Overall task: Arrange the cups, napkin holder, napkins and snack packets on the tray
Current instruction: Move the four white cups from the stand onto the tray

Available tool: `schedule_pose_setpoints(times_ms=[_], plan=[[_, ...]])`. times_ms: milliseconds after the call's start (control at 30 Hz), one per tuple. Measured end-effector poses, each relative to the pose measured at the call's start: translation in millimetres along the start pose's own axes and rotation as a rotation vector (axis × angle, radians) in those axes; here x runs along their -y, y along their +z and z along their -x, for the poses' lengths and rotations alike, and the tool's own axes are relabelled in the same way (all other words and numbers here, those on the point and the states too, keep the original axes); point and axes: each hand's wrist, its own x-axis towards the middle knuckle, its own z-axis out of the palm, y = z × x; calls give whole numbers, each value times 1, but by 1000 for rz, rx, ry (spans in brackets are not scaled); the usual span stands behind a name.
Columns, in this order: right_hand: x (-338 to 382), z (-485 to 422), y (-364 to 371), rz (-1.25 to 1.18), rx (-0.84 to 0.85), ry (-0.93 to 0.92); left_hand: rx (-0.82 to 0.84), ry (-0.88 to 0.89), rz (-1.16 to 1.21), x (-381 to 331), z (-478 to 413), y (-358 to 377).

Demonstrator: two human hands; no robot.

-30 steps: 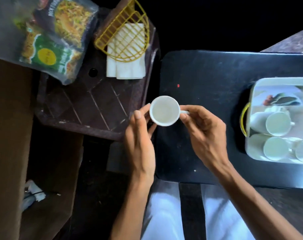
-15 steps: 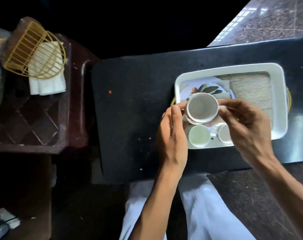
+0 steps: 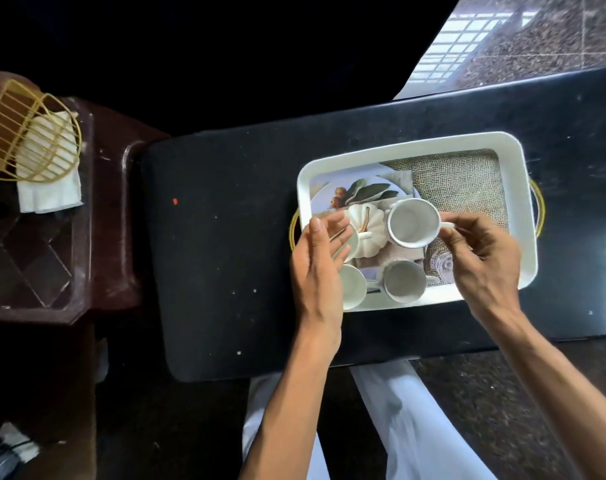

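Pinching the handle of a white cup (image 3: 411, 221) between thumb and fingertips, right hand (image 3: 481, 261) is holding it over the tray (image 3: 398, 148), left hand (image 3: 320, 268) is hovering open beside it, fingers straight, other cups (image 3: 403, 280) sitting between the wrists, napkin holder (image 3: 28, 133) lying far left of the left hand.

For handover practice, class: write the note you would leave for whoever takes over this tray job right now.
Right hand pinches the handle of a white cup over the tray. Left hand open, holding nothing, at the tray's left end.
Done: three other cups stand in the tray.
Left: set this cup down, bring the napkin holder and napkins from the brown stool; snack packets are out of view.
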Motion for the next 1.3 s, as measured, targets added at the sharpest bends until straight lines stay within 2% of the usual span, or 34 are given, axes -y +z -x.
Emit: schedule_pose_setpoints(times_ms=[467, 867, 1033, 1300], plan=[[-27, -13, 6, 38, 83, 37, -27, 19, -42, 11, 0, 2], [-30, -11, 9, 61, 127, 92, -39, 17, -44, 10, -2, -15], [-21, -6, 3, 143, 174, 107, -50, 19, -25, 1, -1, -26], [28, 22, 21, 530, 84, -211, -165, 117, -74, -35, -12, -90]])
